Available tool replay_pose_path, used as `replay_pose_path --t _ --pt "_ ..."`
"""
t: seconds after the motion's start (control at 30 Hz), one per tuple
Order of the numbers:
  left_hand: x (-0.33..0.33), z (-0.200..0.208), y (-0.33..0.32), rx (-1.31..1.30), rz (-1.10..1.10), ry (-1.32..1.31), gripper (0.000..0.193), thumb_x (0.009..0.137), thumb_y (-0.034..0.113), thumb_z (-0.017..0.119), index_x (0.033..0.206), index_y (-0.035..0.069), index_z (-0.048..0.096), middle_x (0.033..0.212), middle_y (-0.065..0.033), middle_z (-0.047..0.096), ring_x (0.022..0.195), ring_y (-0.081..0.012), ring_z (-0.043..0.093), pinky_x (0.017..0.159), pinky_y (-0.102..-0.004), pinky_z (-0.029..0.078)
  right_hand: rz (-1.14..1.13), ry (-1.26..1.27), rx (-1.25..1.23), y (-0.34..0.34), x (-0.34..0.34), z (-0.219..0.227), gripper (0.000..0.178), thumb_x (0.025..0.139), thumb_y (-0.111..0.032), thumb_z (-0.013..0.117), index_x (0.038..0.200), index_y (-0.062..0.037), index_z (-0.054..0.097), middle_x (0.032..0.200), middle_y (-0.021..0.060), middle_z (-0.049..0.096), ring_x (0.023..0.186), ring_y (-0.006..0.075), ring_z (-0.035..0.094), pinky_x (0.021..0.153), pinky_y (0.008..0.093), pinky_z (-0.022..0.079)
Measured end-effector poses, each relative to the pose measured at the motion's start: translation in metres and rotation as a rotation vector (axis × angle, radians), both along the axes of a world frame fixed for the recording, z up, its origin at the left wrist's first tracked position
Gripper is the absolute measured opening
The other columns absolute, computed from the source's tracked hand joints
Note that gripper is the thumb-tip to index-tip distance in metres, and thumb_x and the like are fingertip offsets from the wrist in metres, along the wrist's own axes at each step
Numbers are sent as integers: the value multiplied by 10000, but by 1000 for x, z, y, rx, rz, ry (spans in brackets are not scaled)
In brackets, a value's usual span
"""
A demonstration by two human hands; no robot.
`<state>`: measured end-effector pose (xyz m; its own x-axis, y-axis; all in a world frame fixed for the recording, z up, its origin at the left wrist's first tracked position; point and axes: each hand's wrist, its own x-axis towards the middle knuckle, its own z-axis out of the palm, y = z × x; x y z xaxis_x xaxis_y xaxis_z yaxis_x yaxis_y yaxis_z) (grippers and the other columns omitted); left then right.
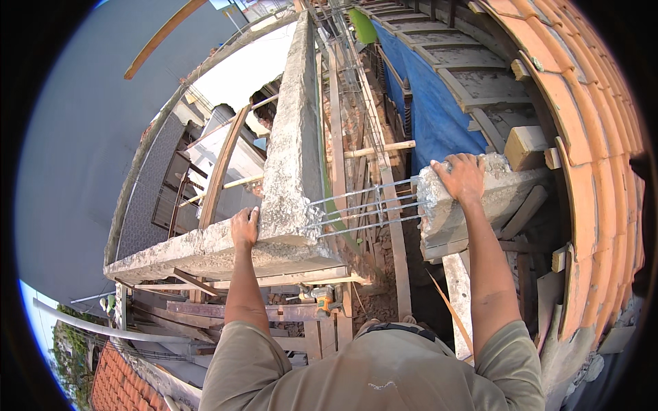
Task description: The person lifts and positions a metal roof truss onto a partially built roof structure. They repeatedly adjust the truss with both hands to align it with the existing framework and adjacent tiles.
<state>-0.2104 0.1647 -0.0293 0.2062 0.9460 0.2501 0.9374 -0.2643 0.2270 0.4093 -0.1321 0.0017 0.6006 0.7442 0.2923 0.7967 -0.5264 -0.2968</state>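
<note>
My left hand [245, 228] grips the top edge of a rough grey concrete beam [185, 248], close to the corner where it meets a long beam [291, 137] running away from me. My right hand [462, 179] is curled over the broken end of a separate concrete beam [445, 222] on the right. Several bare steel reinforcing bars [373, 209] span the gap between the two broken concrete faces. Below the left beam, a power tool [322, 298] with yellow and orange parts rests among timber.
Orange roof tiles [589, 171] curve along the right side, above wooden battens. A blue tarp [425, 103] hangs beyond the gap. Planks [394, 253] and rubble lie well below. A wooden post [223, 168] leans at left, and a wooden block [526, 147] sits by the right beam.
</note>
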Motion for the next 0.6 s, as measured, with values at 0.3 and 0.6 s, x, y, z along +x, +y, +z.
replay_pose_path --t 0.3,0.6 --pt "3 6 -12 71 -32 -48 528 1180 511 648 1279 35 855 1402 -202 838 1415 -401 698 1293 -527 447 1 4 -2 -1 -3 2 696 1095 -726 678 1373 -125 891 1488 139 807 1556 358 605 1451 626 247" --pt "5 3 -19 140 -31 -108 564 1188 525 622 1291 25 862 1417 -214 831 1420 -428 689 1277 -535 462 5 -26 11 0 -3 1 694 1090 -719 685 1352 -114 900 1482 137 817 1539 361 620 1444 625 253"
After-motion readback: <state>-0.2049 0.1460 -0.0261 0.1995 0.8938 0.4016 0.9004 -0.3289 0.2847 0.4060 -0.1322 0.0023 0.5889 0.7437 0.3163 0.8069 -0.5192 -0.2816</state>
